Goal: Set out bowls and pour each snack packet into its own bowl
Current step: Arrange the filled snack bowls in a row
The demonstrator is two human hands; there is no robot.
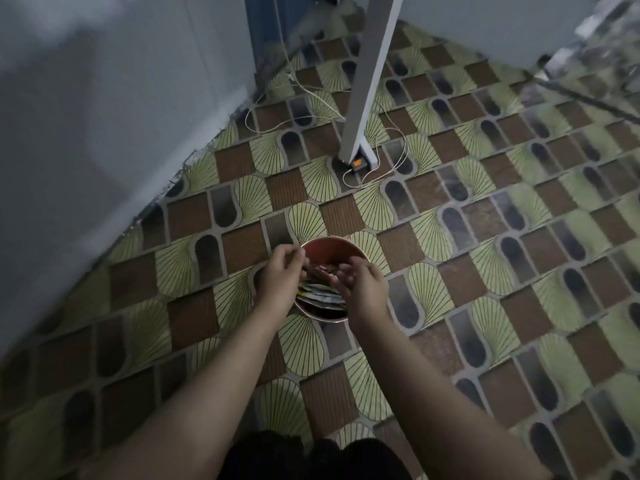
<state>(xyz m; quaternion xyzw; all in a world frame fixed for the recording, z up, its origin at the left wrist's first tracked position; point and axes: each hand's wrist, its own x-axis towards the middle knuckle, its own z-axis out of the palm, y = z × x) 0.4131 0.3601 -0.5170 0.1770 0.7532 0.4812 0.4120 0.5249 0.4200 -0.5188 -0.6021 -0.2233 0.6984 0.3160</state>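
One round, glossy red bowl (327, 249) on patterned vinyl floor (485, 237), holding crinkled foil snack packets (320, 296). Left hand (278, 275) and right hand (360, 284) over it; whether either grip holds anything is unclear.

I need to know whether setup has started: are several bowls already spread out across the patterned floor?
No: only one round red bowl sits on the patterned floor, snack packets inside.

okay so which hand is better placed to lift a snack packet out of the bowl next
Probably the left hand: its curled fingertips sit right over the packets in the bowl. The right hand hovers beside them, fingers looser.
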